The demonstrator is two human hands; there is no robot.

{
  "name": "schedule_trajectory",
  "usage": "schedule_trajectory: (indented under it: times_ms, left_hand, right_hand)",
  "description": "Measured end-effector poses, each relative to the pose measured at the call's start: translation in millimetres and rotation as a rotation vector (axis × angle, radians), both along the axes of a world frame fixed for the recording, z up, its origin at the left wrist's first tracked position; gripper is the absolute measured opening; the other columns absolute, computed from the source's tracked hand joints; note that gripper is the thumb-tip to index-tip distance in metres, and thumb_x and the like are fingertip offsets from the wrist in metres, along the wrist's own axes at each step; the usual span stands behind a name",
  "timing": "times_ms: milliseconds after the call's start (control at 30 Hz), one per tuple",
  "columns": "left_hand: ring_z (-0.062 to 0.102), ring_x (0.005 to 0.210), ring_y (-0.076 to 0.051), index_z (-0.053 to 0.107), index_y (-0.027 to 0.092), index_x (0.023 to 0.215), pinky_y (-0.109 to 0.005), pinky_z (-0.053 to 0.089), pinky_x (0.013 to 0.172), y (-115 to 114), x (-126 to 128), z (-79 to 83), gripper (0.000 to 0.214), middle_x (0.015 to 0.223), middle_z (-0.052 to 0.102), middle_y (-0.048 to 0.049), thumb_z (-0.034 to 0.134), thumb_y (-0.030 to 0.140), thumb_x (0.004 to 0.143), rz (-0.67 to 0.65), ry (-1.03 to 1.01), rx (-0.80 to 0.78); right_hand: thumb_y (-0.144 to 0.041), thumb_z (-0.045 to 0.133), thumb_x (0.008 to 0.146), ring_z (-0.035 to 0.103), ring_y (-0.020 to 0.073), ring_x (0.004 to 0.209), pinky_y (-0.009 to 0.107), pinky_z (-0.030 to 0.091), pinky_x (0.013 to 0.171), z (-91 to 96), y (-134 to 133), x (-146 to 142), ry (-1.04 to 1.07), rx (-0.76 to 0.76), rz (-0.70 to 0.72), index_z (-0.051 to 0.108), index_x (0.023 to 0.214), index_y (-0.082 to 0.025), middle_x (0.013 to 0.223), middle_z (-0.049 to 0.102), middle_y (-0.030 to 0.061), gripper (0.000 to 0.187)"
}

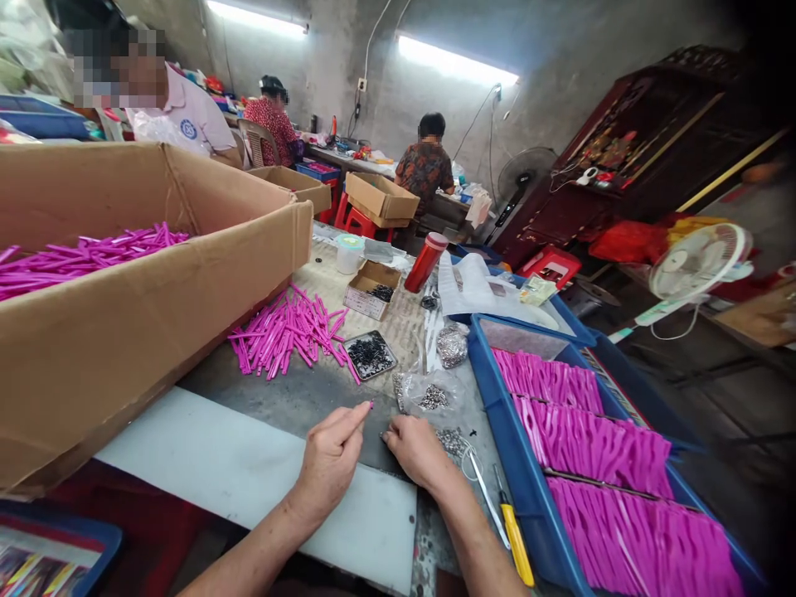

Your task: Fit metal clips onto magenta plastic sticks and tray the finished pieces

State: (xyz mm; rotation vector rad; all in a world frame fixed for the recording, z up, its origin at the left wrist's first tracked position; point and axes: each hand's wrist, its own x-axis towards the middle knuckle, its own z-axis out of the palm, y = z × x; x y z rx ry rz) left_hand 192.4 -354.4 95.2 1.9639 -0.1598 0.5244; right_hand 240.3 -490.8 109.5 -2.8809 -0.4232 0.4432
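My left hand (331, 458) is closed in a pinch on a thin pink plastic tube, only its tip showing past the fingertips. My right hand (418, 448) rests knuckles-up on the table right beside it, fingers curled over small silver metal parts (453, 441); what it holds is hidden. A loose pile of pink tubes (287, 332) lies farther back on the table. A small black tray of dark parts (371, 355) sits just right of that pile. Clear bags of silver parts (429, 395) lie beyond my right hand.
A big cardboard box (143, 307) with pink tubes fills the left. A blue crate (510, 431) of stacked pink pieces stands right. A yellow-handled screwdriver (516, 543) lies by my right forearm. Red bottle (425, 262), small carton (371, 288), white board (249, 481). Three people sit behind; a fan (696, 261) is at right.
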Motion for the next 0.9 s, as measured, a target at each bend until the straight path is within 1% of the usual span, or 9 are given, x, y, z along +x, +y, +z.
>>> schedule_trajectory:
  times_ms: [167, 333, 433, 567, 700, 800, 867, 900]
  left_hand:
    - [0.053, 0.063, -0.011, 0.06, 0.015, 0.099, -0.019, 0.042, 0.059, 3.5, -1.0, 0.2, 0.03, 0.071, 0.058, -0.0024, 0.041, 0.01, 0.076, 0.002, 0.015, -0.015]
    - [0.054, 0.064, -0.011, 0.06, 0.014, 0.099, -0.019, 0.042, 0.06, 4.8, -1.9, -1.5, 0.03, 0.072, 0.059, -0.003, 0.041, 0.009, 0.076, -0.011, 0.02, -0.015]
    - [0.054, 0.065, -0.011, 0.06, 0.014, 0.099, -0.02, 0.043, 0.06, 5.4, -1.7, -1.8, 0.03, 0.072, 0.059, -0.0031, 0.041, 0.009, 0.076, -0.009, 0.016, -0.012]
    - [0.054, 0.064, -0.011, 0.06, 0.015, 0.098, -0.02, 0.043, 0.059, 6.4, -1.5, -1.2, 0.03, 0.07, 0.059, -0.0029, 0.041, 0.01, 0.076, 0.002, 0.016, -0.015]
    - [0.055, 0.065, -0.012, 0.061, 0.015, 0.098, -0.02, 0.044, 0.059, 5.6, -1.1, -0.5, 0.03, 0.072, 0.06, -0.0032, 0.041, 0.011, 0.076, 0.002, 0.027, -0.034]
    - [0.055, 0.065, -0.012, 0.061, 0.015, 0.098, -0.02, 0.044, 0.06, 4.1, -1.0, -0.6, 0.03, 0.073, 0.06, -0.0034, 0.042, 0.011, 0.076, 0.004, 0.04, -0.057]
    - [0.055, 0.063, -0.011, 0.062, 0.015, 0.097, -0.02, 0.045, 0.059, 3.6, -1.6, -0.8, 0.029, 0.072, 0.06, -0.0031, 0.042, 0.012, 0.075, 0.01, 0.052, -0.082]
    - [0.055, 0.062, -0.011, 0.062, 0.015, 0.096, -0.02, 0.045, 0.058, 3.5, -2.0, -0.9, 0.029, 0.07, 0.06, -0.0027, 0.043, 0.012, 0.075, 0.013, 0.06, -0.095]
  right_hand:
    - [-0.014, 0.044, 0.077, 0.057, 0.0163, 0.071, 0.022, 0.033, 0.057, 1.8, -8.3, -0.8, -0.05, 0.061, 0.012, 0.06, 0.071, -0.015, 0.073, 0.064, 0.0063, 0.018]
    - [-0.012, 0.043, 0.078, 0.055, 0.0147, 0.078, 0.019, 0.035, 0.067, -7.7, -7.4, -4.6, -0.11, 0.113, 0.114, 0.06, 0.08, -0.015, 0.081, 0.062, 0.0053, 0.017]
    - [-0.012, 0.043, 0.078, 0.055, 0.0149, 0.079, 0.02, 0.036, 0.068, -12.7, -4.2, -4.8, -0.116, 0.081, 0.159, 0.06, 0.081, -0.015, 0.081, 0.062, 0.005, 0.017]
    - [-0.012, 0.042, 0.078, 0.055, 0.0155, 0.076, 0.02, 0.037, 0.067, -13.8, 0.6, -2.4, -0.114, 0.008, 0.18, 0.059, 0.079, -0.016, 0.079, 0.061, 0.0053, 0.017]
    - [-0.009, 0.041, 0.076, 0.055, 0.0166, 0.076, 0.022, 0.036, 0.066, -13.0, 4.5, 0.1, -0.126, -0.03, 0.184, 0.057, 0.077, -0.014, 0.078, 0.06, 0.007, 0.018]
    - [-0.007, 0.039, 0.074, 0.054, 0.0176, 0.074, 0.024, 0.036, 0.064, -13.7, 5.5, 0.7, -0.148, -0.018, 0.158, 0.056, 0.076, -0.013, 0.077, 0.06, 0.0086, 0.019]
    - [-0.006, 0.039, 0.072, 0.053, 0.0179, 0.071, 0.025, 0.035, 0.063, -14.2, 5.0, 0.1, -0.156, 0.052, 0.119, 0.055, 0.073, -0.013, 0.074, 0.059, 0.0086, 0.018]
    - [-0.007, 0.04, 0.071, 0.052, 0.0179, 0.07, 0.026, 0.034, 0.062, -14.3, 4.5, -0.7, -0.159, 0.124, 0.086, 0.055, 0.07, -0.014, 0.072, 0.058, 0.0079, 0.017]
